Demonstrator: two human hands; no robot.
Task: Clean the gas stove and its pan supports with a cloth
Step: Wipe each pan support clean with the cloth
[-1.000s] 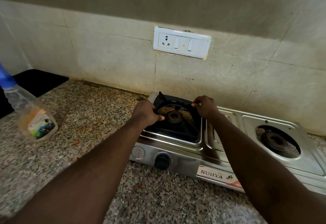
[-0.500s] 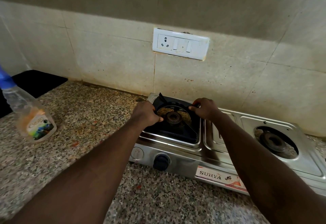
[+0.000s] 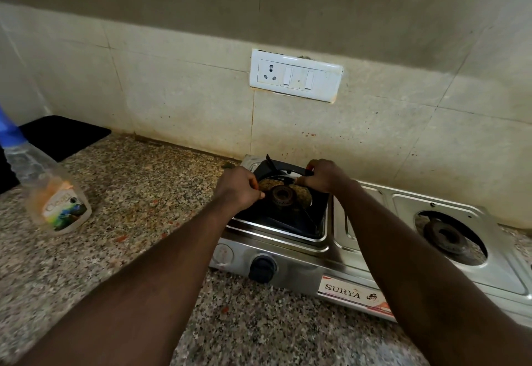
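Head view: the left hand (image 3: 239,190) covers the left side of the black pan support (image 3: 288,170), so that edge is hidden. Its fingers are curled, with thumb and forefinger pinching the support's inner ring, though the contact is small and dark. The right hand (image 3: 325,177) curls over the rear right corner and grips the back bar. The right forearm lies across the middle of the gas stove (image 3: 339,253) and hides part of its front panel. The stove's right end is cut off by the frame edge. The head of the spray bottle (image 3: 54,201) is cut off at the left edge, and its label is too blurred to read fully.

The stove stands on the granite counter (image 3: 115,236) against the tiled wall. Its long axis runs left to right along the wall, and its knob face is turned toward the person. The pan support is square and sits over the left burner (image 3: 282,195) in the left recess. Its rear bar shows above the tray rim, and a prong at the rear left corner points up.

There are two hands, both on one pan support. The stove has two burners, and the right burner (image 3: 444,236) is bare. One knob (image 3: 262,268) and one "SURYA" label (image 3: 354,296) are visible. One spray bottle stands well to the left of the stove. One dark slab (image 3: 63,135) lies in the far left corner. The one wall plate (image 3: 296,79) carries one socket and two switches
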